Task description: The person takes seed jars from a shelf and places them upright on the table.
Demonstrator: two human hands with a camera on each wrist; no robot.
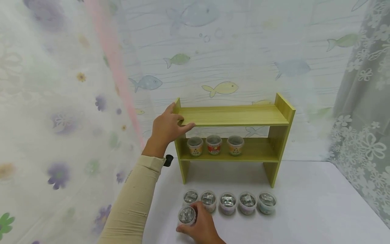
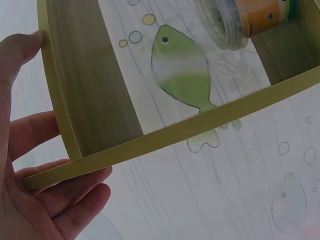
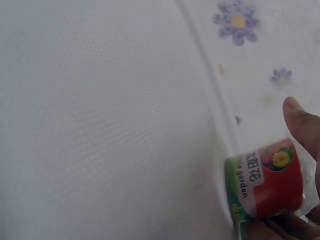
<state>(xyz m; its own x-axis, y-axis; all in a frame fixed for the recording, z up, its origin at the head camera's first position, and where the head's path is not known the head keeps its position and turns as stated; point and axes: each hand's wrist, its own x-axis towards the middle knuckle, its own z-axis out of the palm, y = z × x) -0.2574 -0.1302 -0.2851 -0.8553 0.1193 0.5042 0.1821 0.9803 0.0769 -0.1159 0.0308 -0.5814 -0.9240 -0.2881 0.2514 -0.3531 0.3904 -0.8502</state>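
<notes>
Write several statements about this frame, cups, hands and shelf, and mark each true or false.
1. The right hand grips a cup. True.
2. The left hand lies on the table. False: it holds the left end of the shelf.
3. Three shelved cups stand on the lower board. True.
4. The gripped cup's label is entirely blue. False: it shows red, white and green.
5. Five cups form a row on the table. True.
</notes>
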